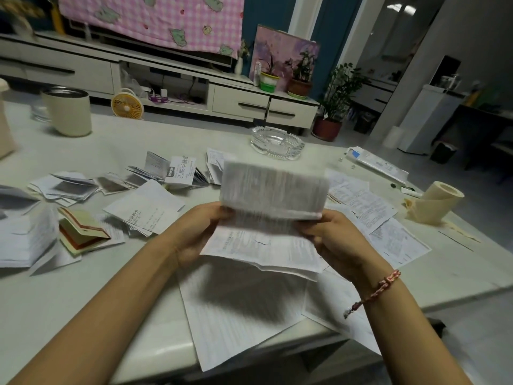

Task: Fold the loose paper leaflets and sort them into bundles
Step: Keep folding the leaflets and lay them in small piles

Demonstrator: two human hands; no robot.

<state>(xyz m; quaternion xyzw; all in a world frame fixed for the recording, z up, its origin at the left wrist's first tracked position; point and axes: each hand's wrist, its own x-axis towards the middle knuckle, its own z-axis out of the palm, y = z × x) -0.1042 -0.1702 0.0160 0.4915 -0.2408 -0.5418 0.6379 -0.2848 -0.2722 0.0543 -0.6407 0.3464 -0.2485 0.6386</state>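
Note:
A printed paper leaflet [273, 190] is held above the white table [69, 301], its upper half blurred and raised along a crease. My left hand [198, 234] grips its left edge and my right hand [330, 240] grips its right edge. Its lower half [263, 251] hangs toward me. Folded leaflets [69, 187] lie in piles at the left and centre, among them one with large black print [181, 172] and a red-and-cream one [82, 229]. Flat unfolded sheets [372, 212] lie at the right, with more [236, 315] under my hands.
A glass ashtray [277, 143] sits at the table's far side. A cream mug [68, 111] stands far left, a paper roll [433, 202] at the right, and a flat white package [374, 163] beyond it. The table's near edge runs just under the sheets.

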